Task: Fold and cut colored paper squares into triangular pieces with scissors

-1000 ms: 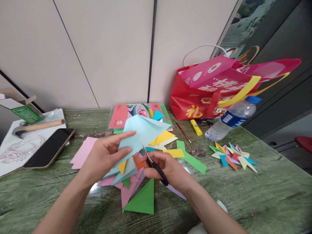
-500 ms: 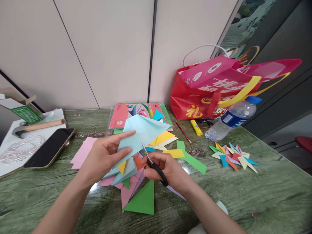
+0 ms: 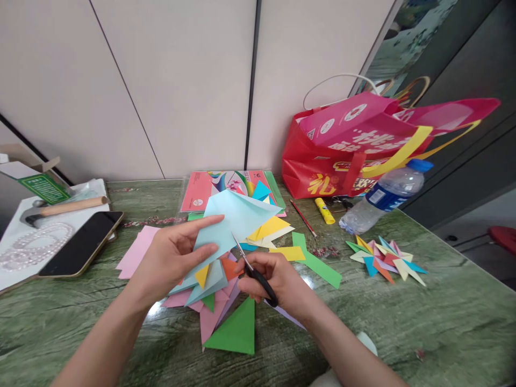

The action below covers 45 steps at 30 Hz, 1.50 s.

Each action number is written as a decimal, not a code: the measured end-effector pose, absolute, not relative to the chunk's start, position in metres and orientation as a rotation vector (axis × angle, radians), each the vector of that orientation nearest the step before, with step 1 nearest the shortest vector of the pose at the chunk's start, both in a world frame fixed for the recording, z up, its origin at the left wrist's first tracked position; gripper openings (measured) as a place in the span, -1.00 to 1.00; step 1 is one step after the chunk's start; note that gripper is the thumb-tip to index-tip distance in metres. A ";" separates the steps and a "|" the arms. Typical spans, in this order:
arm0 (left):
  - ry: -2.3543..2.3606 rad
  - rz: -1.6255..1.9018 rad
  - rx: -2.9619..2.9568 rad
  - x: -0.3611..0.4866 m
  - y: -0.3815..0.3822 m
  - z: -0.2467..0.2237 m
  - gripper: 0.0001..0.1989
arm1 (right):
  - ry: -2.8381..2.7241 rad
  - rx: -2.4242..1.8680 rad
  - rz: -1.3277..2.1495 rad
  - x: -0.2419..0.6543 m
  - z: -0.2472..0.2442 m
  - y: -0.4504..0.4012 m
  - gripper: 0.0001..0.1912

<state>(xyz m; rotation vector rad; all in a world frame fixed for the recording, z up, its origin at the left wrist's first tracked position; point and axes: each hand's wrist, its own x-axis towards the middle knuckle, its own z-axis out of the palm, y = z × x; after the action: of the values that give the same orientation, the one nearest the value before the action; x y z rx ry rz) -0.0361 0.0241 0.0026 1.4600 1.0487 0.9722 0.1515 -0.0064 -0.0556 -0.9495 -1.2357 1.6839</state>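
Note:
My left hand (image 3: 177,250) pinches a light blue sheet of paper (image 3: 231,215) by its left side, holding it above a pile of cut paper. In my right hand (image 3: 272,279) is a pair of scissors (image 3: 258,279) with black handles. Their blades point up and left, with the tips at the lower edge of the sheet. Below lie pink paper pieces (image 3: 212,322), a green triangle (image 3: 237,333) and a small yellow triangle (image 3: 202,276). Yellow pieces (image 3: 268,228) and green strips (image 3: 322,269) are to the right.
A folded paper star (image 3: 389,258), a water bottle (image 3: 381,196), a glue stick (image 3: 324,210) and a pencil (image 3: 303,217) lie at right, before a red bag (image 3: 306,161). A phone (image 3: 83,244), hammer (image 3: 74,208) and beads (image 3: 36,247) are at left. A paper pack (image 3: 197,188) lies behind.

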 end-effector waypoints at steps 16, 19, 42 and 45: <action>1.133 0.890 1.638 -0.034 0.022 0.006 -0.56 | -1.221 -0.887 1.744 0.150 -0.049 -0.008 -0.55; 1.143 0.890 1.634 -0.035 0.022 0.006 -0.55 | -1.218 -0.870 1.740 0.150 -0.051 -0.007 -0.56; 1.137 0.826 1.573 -0.039 0.029 -0.003 -0.54 | -1.222 -1.015 1.749 0.148 -0.058 -0.004 -0.64; 1.158 0.808 1.572 -0.038 0.031 -0.006 -0.55 | -1.210 -0.977 1.776 0.146 -0.057 -0.003 -0.59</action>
<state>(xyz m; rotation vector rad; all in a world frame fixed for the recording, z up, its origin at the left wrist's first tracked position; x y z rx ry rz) -0.0385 0.0309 -0.0056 1.5721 1.1575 0.8076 0.1464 -0.0026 -0.0572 -0.9767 -1.2103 1.7762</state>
